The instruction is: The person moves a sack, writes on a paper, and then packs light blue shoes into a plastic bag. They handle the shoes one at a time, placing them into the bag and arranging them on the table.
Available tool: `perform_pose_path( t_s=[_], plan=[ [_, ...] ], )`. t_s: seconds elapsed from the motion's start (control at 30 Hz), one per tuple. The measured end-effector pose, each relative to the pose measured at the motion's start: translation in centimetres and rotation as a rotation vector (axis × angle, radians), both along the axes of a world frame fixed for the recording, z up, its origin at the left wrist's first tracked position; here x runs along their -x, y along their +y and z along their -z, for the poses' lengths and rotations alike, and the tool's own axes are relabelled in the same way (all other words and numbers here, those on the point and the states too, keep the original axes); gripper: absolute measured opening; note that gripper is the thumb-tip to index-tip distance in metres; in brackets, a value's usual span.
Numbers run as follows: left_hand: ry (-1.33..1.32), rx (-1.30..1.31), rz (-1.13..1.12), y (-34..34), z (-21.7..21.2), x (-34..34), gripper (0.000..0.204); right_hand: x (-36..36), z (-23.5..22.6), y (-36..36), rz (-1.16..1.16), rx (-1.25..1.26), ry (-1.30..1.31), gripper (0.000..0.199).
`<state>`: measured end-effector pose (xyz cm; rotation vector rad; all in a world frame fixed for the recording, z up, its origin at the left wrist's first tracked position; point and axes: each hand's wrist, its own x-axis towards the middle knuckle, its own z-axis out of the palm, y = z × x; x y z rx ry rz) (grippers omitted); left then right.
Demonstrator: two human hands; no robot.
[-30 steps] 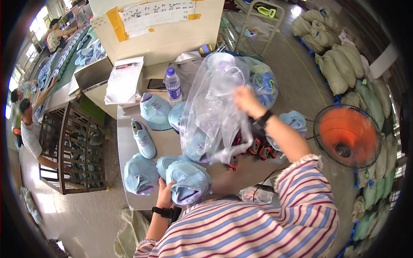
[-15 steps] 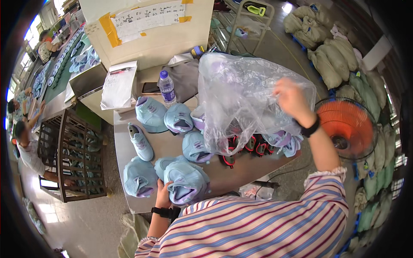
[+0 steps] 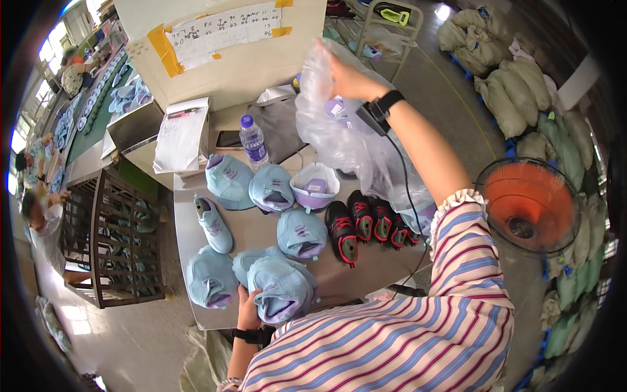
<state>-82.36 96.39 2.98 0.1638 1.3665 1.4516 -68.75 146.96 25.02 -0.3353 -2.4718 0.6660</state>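
My left hand (image 3: 249,308) is closed on the edge of a light blue shoe upper (image 3: 281,287) at the table's near edge; a second one lies partly under it. Far out in front, my right hand (image 3: 346,80) grips the gathered top of a clear plastic bag (image 3: 326,124). Purple and pale pieces show through the film. Right of the middle stand several black and red shoes (image 3: 341,232). More light blue uppers (image 3: 302,233) are spread over the table, beside one finished-looking light blue shoe (image 3: 213,224) and a white and purple upper (image 3: 315,186).
A water bottle (image 3: 253,139), a phone (image 3: 228,139) and a paper pad (image 3: 183,137) lie toward the back. An orange fan (image 3: 528,206) stands at right, before piled sacks (image 3: 509,98). A cable (image 3: 411,196) hangs from my right wrist strap. At left, people work near a wooden rack (image 3: 127,238).
My right hand has swung left and away from me, drawing the plastic bag back and off the black and red shoes. The left hand has stayed at the upper.
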Motion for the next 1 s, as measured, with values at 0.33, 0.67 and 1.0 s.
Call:
perform_pose_path(
  t_s=[0.33, 0.67, 1.0],
  plan=[
    [-0.130, 0.003, -0.077, 0.0, -0.7, -0.5, 0.066, -2.1, 4.7, -0.9, 0.249, -0.014, -0.875, 0.033],
    [-0.093, 0.055, -0.046, 0.5, -1.2, -0.4, 0.065, -7.3, 14.7, 2.2, 0.367, -0.295, -0.970, 0.026],
    [-0.099, 0.059, -0.059, 0.3, -1.0, -0.4, 0.064, -6.7, 0.2, -17.9, -0.002, -0.550, -0.189, 0.028]
  ],
)
